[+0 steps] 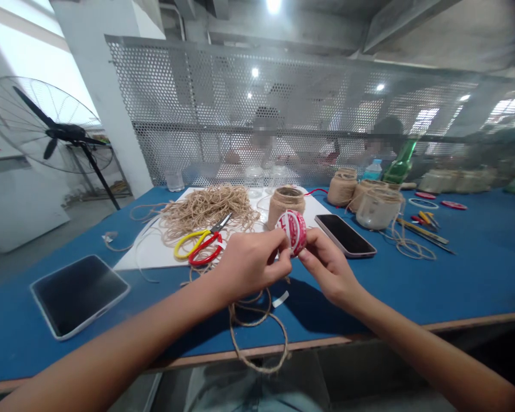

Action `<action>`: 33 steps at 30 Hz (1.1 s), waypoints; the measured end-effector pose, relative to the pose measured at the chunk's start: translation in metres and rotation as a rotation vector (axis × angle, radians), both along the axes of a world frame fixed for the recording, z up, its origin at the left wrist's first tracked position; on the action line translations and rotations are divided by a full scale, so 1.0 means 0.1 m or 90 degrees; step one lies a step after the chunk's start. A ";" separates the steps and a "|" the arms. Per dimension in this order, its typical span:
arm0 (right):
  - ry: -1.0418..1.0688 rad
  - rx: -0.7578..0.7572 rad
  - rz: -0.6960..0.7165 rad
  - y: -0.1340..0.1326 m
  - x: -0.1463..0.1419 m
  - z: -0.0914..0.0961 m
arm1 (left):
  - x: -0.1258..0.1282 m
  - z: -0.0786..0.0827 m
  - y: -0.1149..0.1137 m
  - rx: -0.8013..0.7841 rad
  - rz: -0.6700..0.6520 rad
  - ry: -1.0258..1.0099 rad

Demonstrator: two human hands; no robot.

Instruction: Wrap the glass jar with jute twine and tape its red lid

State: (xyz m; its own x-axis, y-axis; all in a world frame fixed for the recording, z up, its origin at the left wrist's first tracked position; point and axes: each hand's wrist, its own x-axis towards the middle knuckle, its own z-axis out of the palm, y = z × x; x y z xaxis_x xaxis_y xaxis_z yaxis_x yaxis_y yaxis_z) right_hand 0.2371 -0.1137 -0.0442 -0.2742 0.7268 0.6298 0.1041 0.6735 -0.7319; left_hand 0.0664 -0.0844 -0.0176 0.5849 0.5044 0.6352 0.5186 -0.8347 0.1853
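I hold a red and white roll of tape (292, 232) above the front of the table. The fingers and thumb of my right hand (328, 263) grip its lower right edge. My left hand (257, 257) pinches at the roll's left side; a tape end between those fingertips cannot be made out. Just behind the roll stands a jar wrapped in twine (285, 200), partly covered by it. Scissors (203, 243) with one yellow and one red handle lie half open beyond my left hand. A loop of twine (260, 366) hangs over the table edge below my hands.
A heap of twine (210, 209) covers a white sheet (141, 257). A tablet (80, 294) lies left, a phone (345, 234) right. More wrapped jars (342, 187), a green bottle (402, 163) and rings (423, 203) stand or lie farther right. A perforated screen (223, 86) borders the back.
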 end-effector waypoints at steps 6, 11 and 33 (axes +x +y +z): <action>0.033 -0.042 0.037 0.03 0.01 -0.01 | -0.02 0.01 -0.01 0.056 0.006 -0.003; 0.095 -0.071 0.083 0.06 0.01 -0.05 | -0.03 0.00 0.02 0.082 -0.008 -0.005; 0.249 -0.364 0.211 0.09 0.02 0.03 | -0.08 0.06 0.12 0.320 0.025 0.153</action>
State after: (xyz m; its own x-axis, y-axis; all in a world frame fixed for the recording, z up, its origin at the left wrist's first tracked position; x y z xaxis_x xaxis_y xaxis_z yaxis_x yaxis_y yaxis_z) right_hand 0.2396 -0.1050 -0.0416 -0.3698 0.8868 0.2772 -0.3752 0.1303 -0.9177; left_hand 0.0585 -0.0719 -0.0118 0.7293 0.1982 0.6549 0.5302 -0.7687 -0.3578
